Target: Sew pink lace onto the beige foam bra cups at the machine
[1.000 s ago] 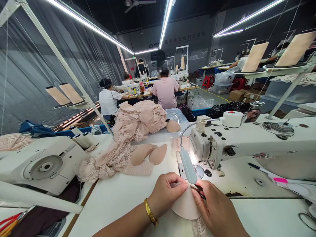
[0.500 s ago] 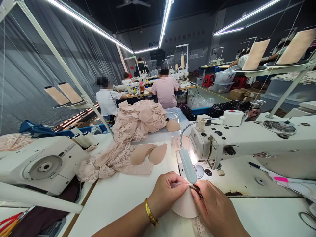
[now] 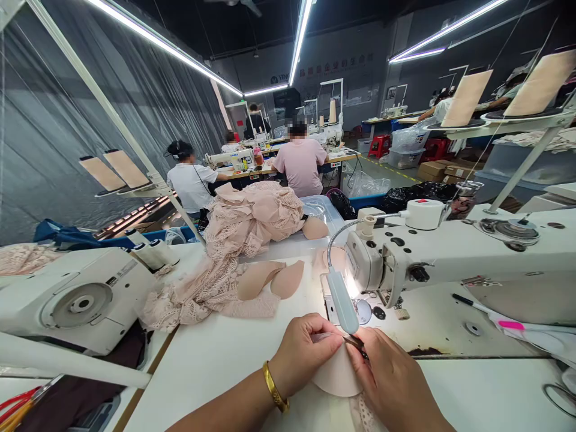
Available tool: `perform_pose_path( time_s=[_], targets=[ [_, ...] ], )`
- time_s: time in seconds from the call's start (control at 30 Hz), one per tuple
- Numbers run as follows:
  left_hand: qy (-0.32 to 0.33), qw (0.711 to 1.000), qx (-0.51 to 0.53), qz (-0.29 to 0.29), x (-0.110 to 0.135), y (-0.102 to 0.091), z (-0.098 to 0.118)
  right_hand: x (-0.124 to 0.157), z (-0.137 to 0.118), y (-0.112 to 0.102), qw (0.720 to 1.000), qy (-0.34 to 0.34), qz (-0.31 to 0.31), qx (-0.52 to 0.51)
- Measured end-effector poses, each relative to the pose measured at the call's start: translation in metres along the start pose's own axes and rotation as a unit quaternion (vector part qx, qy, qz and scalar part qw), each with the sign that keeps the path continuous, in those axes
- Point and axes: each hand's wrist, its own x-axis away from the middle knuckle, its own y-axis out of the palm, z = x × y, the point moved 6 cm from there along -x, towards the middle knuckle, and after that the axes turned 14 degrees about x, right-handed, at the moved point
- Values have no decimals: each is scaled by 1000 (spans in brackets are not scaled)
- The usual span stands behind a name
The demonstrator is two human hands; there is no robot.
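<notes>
- The left hand pinches the top edge of a beige foam cup between thumb and fingers; its grip is clenched on that edge, and a gold bangle sits on the wrist
- The right hand is closed around small dark snips, whose tip lies at the cup's upper rim, touching or just beside the left thumb
- The cup is at the near edge of the white table, between the two hands, just in front of the lamp and the sewing machine; a scrap of lace shows beneath it
- Over the last second both hands have hardly moved: the same pinch, the same hold on the snips, and the cup in the same spot, with the tip only a touch nearer the thumb, so the work is small and close at that rim
- Farther back on the table lie two loose cups beside a heap of lace fabric; a second machine stands on the left
- Far off, people sit at other machines; the one in white has shifted a little to the left
</notes>
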Motion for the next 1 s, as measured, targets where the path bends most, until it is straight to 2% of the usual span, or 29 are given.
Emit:
perform_pose_path(
  time_s=[0.23, 1.0],
  targets=[
    [-22, 999, 26, -5, -1, 0, -6, 7, 9, 6, 997, 47, -34, -55],
    [18, 1000, -6, 5, 0, 1, 2, -1, 2, 1, 1000, 7, -22, -15]
  ],
)
